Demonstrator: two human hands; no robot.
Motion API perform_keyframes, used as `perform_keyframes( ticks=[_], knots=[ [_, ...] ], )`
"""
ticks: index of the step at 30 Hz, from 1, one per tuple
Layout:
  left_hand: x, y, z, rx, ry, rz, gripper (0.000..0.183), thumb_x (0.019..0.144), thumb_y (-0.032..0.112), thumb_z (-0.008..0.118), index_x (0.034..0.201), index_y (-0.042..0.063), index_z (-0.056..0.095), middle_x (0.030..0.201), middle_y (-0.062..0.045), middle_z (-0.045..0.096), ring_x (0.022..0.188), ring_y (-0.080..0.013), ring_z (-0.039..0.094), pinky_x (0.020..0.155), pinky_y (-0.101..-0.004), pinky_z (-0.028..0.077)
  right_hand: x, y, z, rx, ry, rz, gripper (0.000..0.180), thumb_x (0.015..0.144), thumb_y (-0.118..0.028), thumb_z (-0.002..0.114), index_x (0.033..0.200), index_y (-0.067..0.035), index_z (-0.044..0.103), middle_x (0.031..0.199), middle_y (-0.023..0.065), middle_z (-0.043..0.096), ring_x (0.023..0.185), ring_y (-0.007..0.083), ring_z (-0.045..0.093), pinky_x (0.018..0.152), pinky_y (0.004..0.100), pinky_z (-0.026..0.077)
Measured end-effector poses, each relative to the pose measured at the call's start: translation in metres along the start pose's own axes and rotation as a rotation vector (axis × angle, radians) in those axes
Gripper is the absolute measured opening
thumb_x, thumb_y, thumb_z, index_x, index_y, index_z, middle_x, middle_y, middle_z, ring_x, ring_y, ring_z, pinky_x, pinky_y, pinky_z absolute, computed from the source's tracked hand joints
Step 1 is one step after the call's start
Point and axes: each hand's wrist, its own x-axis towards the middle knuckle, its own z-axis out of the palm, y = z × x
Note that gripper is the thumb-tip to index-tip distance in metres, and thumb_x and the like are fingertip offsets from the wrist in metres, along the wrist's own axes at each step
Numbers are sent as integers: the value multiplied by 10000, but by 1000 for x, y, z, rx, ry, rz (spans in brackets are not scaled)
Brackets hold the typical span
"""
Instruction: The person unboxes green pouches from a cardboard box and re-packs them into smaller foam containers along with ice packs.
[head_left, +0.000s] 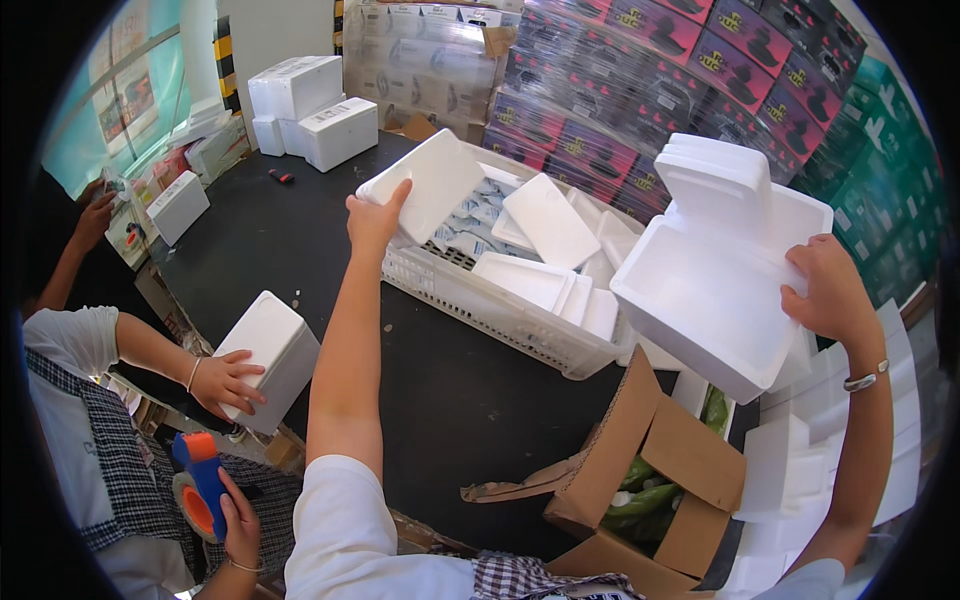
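My left hand (375, 217) grips a white foam lid (431, 184) above the far left end of a white plastic crate (465, 289). More foam lids (551, 221) lie in that crate, beside a heap of small white-and-blue packets (476, 217), probably ice packs. On the right, my right hand (829, 289) holds the side of an open white foam box (705, 307), tilted so its bare inside faces me. Behind its rim stand further white foam pieces (720, 180). Below it, an open cardboard box (694, 450) contains green produce (637, 495), partly hidden by the flaps.
At left, a co-worker's hand (229, 382) rests on a closed foam box (274, 345); the other holds a blue tape dispenser (202, 480). Foam boxes (330, 127) and a red-and-black cutter (281, 176) sit on the black table (450, 420). Wrapped cartons (600, 82) rise behind; foam boxes (847, 450) line the right.
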Motion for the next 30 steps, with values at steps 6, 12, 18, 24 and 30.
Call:
perform_keyframes(
  ticks=[6, 12, 18, 24, 30],
  knots=[
    [-93, 116, -9, -412, -233, 658, 1163, 661, 437, 870, 1493, -35, 210, 1522, -249, 298, 1424, -328, 304, 1150, -447, 260, 8, -44, 10, -52, 157, -362, 152, 641, -44, 672, 640, -21, 522, 590, 151, 525, 648, 315, 554, 971, 393, 448],
    [-165, 195, -14, 65, -540, 1318, 948, 564, 171, 884, 1397, 140, 433, 1300, -111, 572, 1134, -319, 575, 1013, -414, 437, 26, -89, -2, -240, 239, -531, 100, 658, 20, 605, 648, -19, 513, 587, 128, 513, 671, 276, 564, 1003, 402, 441],
    [-139, 167, -54, -588, -449, 825, 722, 685, 99, 785, 1324, 49, 453, 1136, -127, 620, 1020, -237, 639, 869, -356, 542, 18, -41, -13, -269, 305, -425, 135, 601, 4, 661, 659, 0, 539, 636, 142, 585, 771, 301, 583, 961, 367, 460],
    [-82, 46, -18, -711, -355, 126, 789, 777, 235, 795, 1373, -69, 377, 1292, -189, 538, 1198, -270, 542, 962, -364, 464, -39, 4, -29, -174, 265, -60, 192, 774, -79, 661, 898, 62, 619, 784, 208, 625, 765, 303, 631, 829, 325, 504],
    [-195, 38, -28, -610, -101, 85, 951, 900, 409, 682, 1470, -105, 119, 1457, -289, 332, 1385, -318, 335, 1119, -359, 284, -64, -53, -16, 837, 397, 164, 295, 887, -212, 639, 999, 60, 628, 876, 128, 689, 763, 182, 650, 749, 280, 503]
  ],
)
